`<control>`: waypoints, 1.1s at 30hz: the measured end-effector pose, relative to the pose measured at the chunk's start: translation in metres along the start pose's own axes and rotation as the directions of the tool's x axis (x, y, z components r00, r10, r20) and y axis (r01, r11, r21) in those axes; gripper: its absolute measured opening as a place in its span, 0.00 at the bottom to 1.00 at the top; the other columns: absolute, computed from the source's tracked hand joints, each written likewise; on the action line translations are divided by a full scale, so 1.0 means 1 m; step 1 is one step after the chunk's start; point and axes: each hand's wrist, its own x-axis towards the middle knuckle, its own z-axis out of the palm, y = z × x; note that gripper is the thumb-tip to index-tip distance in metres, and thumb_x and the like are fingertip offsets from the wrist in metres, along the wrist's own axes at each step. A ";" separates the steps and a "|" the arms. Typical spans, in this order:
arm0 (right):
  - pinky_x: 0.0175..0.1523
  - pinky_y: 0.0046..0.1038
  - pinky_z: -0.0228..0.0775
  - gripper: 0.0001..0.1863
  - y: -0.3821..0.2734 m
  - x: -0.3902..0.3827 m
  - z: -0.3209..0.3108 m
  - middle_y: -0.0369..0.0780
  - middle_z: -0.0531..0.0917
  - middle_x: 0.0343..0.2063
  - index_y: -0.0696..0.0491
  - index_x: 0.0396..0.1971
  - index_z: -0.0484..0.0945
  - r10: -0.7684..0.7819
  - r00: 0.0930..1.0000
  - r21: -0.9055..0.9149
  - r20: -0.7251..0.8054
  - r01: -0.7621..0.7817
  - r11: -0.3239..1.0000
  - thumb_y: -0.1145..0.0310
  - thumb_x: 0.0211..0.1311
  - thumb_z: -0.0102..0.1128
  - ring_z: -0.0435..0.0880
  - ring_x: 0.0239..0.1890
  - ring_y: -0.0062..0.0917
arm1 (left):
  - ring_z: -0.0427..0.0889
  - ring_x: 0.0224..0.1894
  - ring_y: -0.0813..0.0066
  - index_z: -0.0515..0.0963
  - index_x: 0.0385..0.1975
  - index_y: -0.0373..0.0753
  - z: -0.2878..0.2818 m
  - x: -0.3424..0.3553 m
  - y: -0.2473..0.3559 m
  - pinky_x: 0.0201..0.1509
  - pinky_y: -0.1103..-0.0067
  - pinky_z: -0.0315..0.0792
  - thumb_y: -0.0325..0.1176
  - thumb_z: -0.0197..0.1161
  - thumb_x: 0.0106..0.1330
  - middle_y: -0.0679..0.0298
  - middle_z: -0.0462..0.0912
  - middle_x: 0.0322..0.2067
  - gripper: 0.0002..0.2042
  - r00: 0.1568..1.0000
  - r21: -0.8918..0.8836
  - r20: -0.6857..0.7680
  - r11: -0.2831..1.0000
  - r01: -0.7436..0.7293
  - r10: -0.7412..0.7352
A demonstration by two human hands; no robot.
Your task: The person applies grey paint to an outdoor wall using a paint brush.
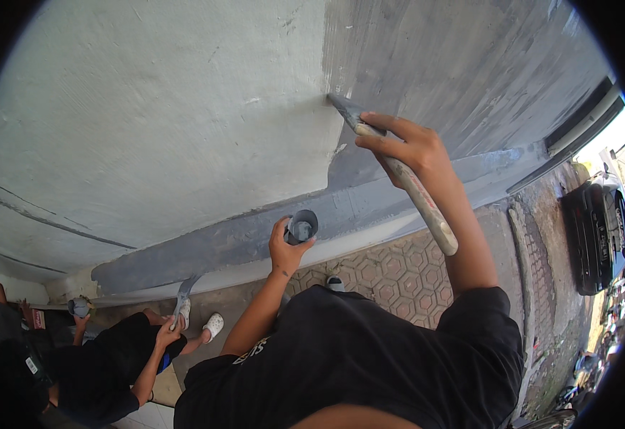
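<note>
My right hand [416, 154] is closed around a paintbrush with a long, paint-smeared pale handle [421, 196]. The brush's grey bristles touch the wall where the dark grey paint [427, 64] meets the bare pale surface [162, 121]. Lower down, near the wall's base, my left hand [286, 252] grips a small dark grey cup [302, 225]. Grey paint shows inside the cup, whose mouth faces up toward me. A grey-painted band [205, 247] runs along the bottom of the wall.
At the lower left, a person in black [105, 365] holds another paintbrush [183, 293] to the lower band and a paint cup [78, 307]. Hexagonal paving [398, 279] lies below me. A curb [525, 286] and a dark parked car [588, 236] are to the right.
</note>
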 end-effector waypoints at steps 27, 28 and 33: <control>0.51 0.34 0.82 0.16 0.044 -0.093 0.132 0.44 0.79 0.58 0.48 0.43 0.83 0.065 0.942 0.065 0.330 -0.091 0.994 0.76 0.53 0.62 0.81 0.59 0.38 | 0.79 0.58 0.59 0.73 0.57 0.32 -0.008 -0.011 -0.024 0.56 0.68 0.79 0.32 0.84 0.45 0.52 0.75 0.59 0.36 0.983 -0.043 -0.147 0.993 0.109 -0.114; 0.50 0.34 0.82 0.16 0.038 -0.076 0.106 0.45 0.79 0.57 0.48 0.43 0.84 0.076 0.950 0.054 0.302 -0.097 0.994 0.76 0.53 0.62 0.81 0.58 0.38 | 0.79 0.58 0.60 0.73 0.57 0.32 -0.007 -0.009 -0.027 0.56 0.69 0.80 0.32 0.83 0.46 0.53 0.75 0.59 0.36 0.985 -0.047 -0.147 0.995 0.087 -0.093; 0.47 0.32 0.83 0.11 0.014 -0.027 0.023 0.44 0.81 0.54 0.46 0.37 0.83 -0.122 0.992 -0.078 -0.017 0.120 0.990 0.70 0.51 0.66 0.83 0.57 0.36 | 0.77 0.60 0.60 0.72 0.58 0.32 -0.013 0.005 -0.013 0.54 0.69 0.83 0.30 0.83 0.46 0.53 0.73 0.60 0.37 0.985 -0.121 -0.143 0.989 0.083 -0.100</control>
